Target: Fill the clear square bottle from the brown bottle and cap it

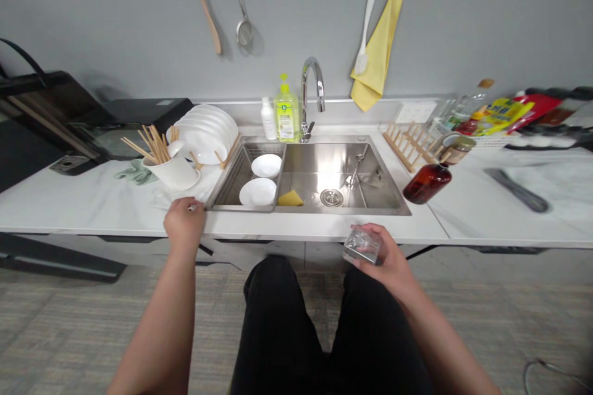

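My right hand [382, 256] is wrapped round a small clear box [361, 245], held in front of the counter's front edge and below the sink's level. The box is see-through with a greyish underside; its contents I cannot make out. My left hand [185, 222] is closed at the counter's front edge, left of the sink. A bit of white shows between its fingers, too small to name. Just beyond it stands a white cup [172, 171] full of wooden chopsticks [155, 143]. Something clear and thin lies beside the cup, near the left fingers.
The steel sink [319, 163] holds a rack with two white bowls [258, 192] and a yellow sponge [291, 199]. White plates [206, 133] stand behind the cup. Green soap [287, 114] and a tap [304, 99] stand behind the sink. A brown bottle [427, 183] stands right.
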`<state>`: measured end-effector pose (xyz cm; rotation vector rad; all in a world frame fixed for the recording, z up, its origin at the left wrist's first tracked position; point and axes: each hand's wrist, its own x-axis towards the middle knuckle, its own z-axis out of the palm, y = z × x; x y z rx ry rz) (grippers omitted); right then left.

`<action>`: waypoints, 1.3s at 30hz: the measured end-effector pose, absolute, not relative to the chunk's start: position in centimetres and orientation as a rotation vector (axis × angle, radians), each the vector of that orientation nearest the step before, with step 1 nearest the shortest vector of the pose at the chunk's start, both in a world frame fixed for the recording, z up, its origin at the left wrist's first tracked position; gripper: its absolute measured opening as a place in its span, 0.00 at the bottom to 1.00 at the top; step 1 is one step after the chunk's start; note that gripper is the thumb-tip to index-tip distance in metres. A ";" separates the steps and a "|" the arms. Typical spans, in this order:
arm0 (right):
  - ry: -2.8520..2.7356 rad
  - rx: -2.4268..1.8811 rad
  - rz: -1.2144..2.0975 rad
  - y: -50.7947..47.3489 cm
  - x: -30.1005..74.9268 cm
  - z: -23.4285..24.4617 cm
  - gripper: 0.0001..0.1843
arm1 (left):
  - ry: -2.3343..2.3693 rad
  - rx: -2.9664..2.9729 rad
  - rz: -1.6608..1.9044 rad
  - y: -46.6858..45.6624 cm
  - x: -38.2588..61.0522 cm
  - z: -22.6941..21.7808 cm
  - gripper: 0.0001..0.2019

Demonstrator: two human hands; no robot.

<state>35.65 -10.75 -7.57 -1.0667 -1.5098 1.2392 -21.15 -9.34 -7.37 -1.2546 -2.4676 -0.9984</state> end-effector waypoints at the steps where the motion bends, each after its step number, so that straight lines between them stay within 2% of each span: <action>1: -1.498 -1.066 1.247 -10.7 35.7 -7.5 0.38 | -2.442 -1.280 -0.978 -8.9 -21.3 -7.5 0.08; 5: -1.481 -1.056 1.274 -10.5 35.5 -7.3 0.39 | -2.421 -1.323 -0.930 -8.0 -22.3 -8.2 0.09; 18: -1.492 -0.980 1.268 -8.9 34.4 -8.6 0.39 | -2.400 -1.462 -0.863 -7.3 -23.3 -9.5 0.21; 26: -1.479 -0.940 1.249 -10.5 35.2 -8.2 0.40 | -2.199 -1.485 -0.861 -8.6 -22.0 -8.4 0.18; 29: -1.485 -0.942 1.245 -11.6 35.9 -8.2 0.40 | -2.068 -1.609 -1.005 -9.9 -17.6 -8.3 0.16; 34: -1.534 -0.901 1.288 -13.3 37.0 -8.2 0.42 | -1.911 -2.007 -1.538 -13.1 -2.5 -9.3 0.16; 36: -1.555 -0.882 1.290 -14.0 37.1 -8.0 0.43 | -1.919 -2.310 -1.770 -14.5 3.6 -9.6 0.22; 39: -1.608 -0.824 1.299 -15.0 37.0 -7.5 0.43 | -1.822 -2.815 -1.985 -15.8 9.5 -9.7 0.36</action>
